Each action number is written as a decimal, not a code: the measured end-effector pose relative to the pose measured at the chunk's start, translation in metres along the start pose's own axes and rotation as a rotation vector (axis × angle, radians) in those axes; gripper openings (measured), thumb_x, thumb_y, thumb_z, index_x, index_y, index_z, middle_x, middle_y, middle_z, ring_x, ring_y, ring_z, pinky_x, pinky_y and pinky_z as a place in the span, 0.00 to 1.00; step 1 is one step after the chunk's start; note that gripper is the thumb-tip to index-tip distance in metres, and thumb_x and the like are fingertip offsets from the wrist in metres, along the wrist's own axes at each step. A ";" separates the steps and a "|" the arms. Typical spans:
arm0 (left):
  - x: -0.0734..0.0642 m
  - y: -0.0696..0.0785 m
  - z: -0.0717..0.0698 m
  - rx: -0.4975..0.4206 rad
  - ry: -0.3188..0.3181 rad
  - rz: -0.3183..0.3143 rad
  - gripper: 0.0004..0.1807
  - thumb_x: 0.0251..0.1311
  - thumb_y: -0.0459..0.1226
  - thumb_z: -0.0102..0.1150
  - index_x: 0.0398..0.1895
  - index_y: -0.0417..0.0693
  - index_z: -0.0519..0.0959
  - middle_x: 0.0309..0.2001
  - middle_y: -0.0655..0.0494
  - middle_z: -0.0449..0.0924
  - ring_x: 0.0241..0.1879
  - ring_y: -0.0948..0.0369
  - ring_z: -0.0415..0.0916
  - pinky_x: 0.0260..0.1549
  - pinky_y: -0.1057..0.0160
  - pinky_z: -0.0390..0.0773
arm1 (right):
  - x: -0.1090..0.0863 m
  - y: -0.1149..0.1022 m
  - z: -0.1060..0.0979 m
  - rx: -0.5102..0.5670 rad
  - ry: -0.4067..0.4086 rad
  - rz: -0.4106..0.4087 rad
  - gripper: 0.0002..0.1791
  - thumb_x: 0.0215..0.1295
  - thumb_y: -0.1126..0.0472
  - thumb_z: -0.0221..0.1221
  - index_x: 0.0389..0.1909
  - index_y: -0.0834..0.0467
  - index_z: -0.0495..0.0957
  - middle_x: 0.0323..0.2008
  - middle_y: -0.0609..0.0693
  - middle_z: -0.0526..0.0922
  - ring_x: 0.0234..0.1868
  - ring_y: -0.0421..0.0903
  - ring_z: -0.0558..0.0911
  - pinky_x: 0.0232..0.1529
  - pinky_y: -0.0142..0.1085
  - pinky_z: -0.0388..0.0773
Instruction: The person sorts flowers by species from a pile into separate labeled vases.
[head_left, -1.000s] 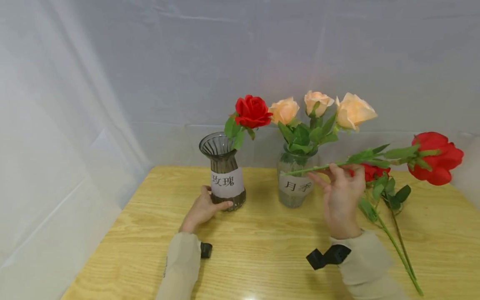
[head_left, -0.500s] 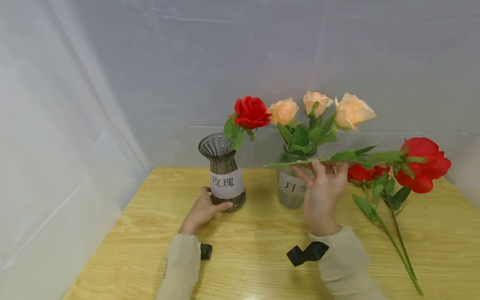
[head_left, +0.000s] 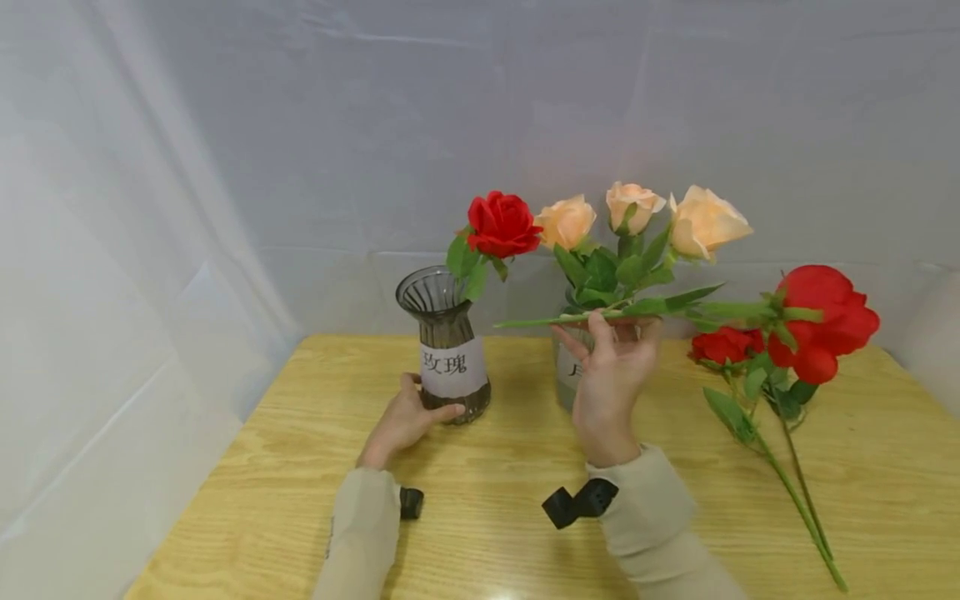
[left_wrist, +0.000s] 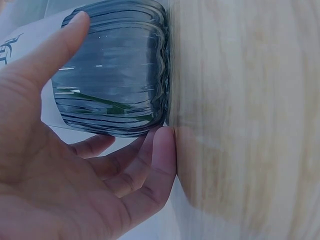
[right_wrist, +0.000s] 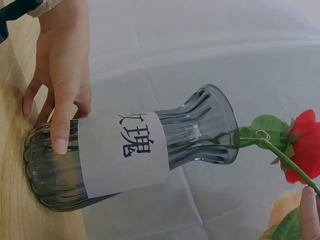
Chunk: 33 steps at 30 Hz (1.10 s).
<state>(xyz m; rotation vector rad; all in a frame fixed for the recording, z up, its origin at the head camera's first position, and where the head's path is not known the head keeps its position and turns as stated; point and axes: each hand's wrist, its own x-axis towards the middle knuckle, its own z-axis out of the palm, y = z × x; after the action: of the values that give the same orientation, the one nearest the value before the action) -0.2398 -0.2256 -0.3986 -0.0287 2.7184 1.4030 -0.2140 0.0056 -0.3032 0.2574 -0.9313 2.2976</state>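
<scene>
My left hand (head_left: 405, 421) holds the base of a grey ribbed glass vase (head_left: 448, 332), thumb in front and fingers at the far side. The vase stands upright with a white paper label and one red rose (head_left: 504, 224) leaning right from its mouth. In the left wrist view the thumb lies on the glass (left_wrist: 112, 70). My right hand (head_left: 611, 396) pinches the green stem of a large red flower (head_left: 825, 321), held almost level. Its bloom points right, and its bare stem end reaches left, near the vase. The right wrist view shows that stem (right_wrist: 287, 159) close to the vase mouth.
Behind my right hand stands a second glass vase (head_left: 566, 392), partly hidden, with several peach roses (head_left: 705, 223). More red flowers (head_left: 726, 344) lie on the wooden table (head_left: 480, 533) at the right. A pale sheet (head_left: 337, 167) hangs behind.
My right hand has moved left with the red flower, bringing the stem end from the second vase toward the grey vase. My left hand stays at the vase base.
</scene>
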 end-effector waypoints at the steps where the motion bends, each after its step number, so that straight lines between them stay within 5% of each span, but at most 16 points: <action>1: 0.000 0.000 0.000 -0.002 -0.002 0.002 0.51 0.60 0.47 0.72 0.71 0.28 0.51 0.68 0.22 0.62 0.69 0.33 0.61 0.68 0.37 0.61 | -0.001 0.001 0.001 -0.009 -0.007 -0.007 0.22 0.69 0.79 0.50 0.62 0.69 0.62 0.43 0.63 0.73 0.33 0.49 0.81 0.35 0.45 0.88; 12: 0.000 -0.002 -0.002 -0.012 -0.010 0.026 0.51 0.59 0.46 0.72 0.71 0.28 0.51 0.67 0.21 0.63 0.68 0.33 0.62 0.68 0.36 0.62 | -0.004 0.010 0.017 -0.030 -0.066 -0.059 0.21 0.70 0.79 0.50 0.62 0.70 0.63 0.40 0.59 0.74 0.36 0.50 0.83 0.40 0.45 0.88; 21: 0.001 -0.002 0.000 -0.010 -0.005 0.025 0.50 0.59 0.45 0.72 0.70 0.27 0.51 0.67 0.22 0.63 0.68 0.33 0.62 0.68 0.37 0.61 | 0.002 0.020 0.028 -0.052 -0.098 -0.093 0.10 0.70 0.80 0.50 0.47 0.68 0.68 0.35 0.56 0.74 0.38 0.48 0.82 0.43 0.46 0.87; 33: 0.001 -0.001 0.000 -0.011 0.001 0.017 0.51 0.59 0.46 0.73 0.71 0.27 0.51 0.67 0.22 0.64 0.68 0.34 0.63 0.68 0.38 0.63 | -0.002 0.038 0.044 -0.152 -0.198 -0.169 0.19 0.67 0.82 0.51 0.57 0.67 0.65 0.38 0.61 0.74 0.40 0.50 0.80 0.43 0.48 0.87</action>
<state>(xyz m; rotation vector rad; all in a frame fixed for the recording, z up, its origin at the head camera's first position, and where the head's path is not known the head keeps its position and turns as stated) -0.2405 -0.2264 -0.3991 -0.0070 2.7188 1.4223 -0.2387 -0.0456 -0.2928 0.4862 -1.1325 2.0618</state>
